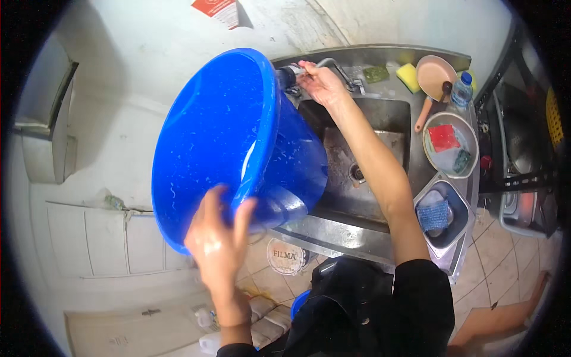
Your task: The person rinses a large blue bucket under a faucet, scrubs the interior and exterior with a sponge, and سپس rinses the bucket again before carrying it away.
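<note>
A large blue plastic bucket (294, 147) lies tilted over the left part of a stainless steel sink (379, 111), its wet mouth turned left. My left hand (214, 241) is at the bucket's near rim, blurred, with thumb and fingers spread on either side of it. Whether it grips the rim cannot be told. Beyond the bucket's far rim, my right hand (323, 85) has its fingers around the end of the faucet (287, 76), which has a dark nozzle pointing at the bucket. The bucket hides part of the basin.
On the right counter are a pan (436, 73), a water bottle (461, 91), a yellow sponge (408, 78), a round bowl (473, 147) with a red cloth and a square tub (466, 214) with a blue scrubber. A round tub (285, 255) stands on the floor; a shelf rack (513, 183) is at right.
</note>
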Motion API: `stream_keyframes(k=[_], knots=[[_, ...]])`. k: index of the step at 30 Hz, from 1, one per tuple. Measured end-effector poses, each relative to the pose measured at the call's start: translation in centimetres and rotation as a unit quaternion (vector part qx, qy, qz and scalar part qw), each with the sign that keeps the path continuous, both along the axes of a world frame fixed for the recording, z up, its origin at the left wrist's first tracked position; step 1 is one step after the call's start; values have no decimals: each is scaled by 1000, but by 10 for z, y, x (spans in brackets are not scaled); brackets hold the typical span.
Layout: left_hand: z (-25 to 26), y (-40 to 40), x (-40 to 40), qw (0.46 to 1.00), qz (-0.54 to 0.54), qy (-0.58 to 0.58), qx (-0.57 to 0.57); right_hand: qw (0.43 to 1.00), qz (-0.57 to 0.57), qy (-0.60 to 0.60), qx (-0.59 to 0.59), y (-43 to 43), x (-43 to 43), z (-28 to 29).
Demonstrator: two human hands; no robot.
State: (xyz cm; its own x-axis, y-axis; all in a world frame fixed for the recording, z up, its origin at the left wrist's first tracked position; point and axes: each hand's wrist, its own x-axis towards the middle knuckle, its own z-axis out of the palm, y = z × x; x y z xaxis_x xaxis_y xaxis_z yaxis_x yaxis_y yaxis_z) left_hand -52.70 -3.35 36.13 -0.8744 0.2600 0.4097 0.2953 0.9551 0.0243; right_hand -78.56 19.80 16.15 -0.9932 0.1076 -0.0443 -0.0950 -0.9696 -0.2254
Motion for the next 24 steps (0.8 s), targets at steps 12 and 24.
stream_keyframes(k=[12,24], knots=[[-15,-142,10,981,-156,-10,-116,999,11,-32,-17,-10,13,12],[-5,-80,29,997,-22,-38,-68,1000,12,-18,-14,1,10,12]])
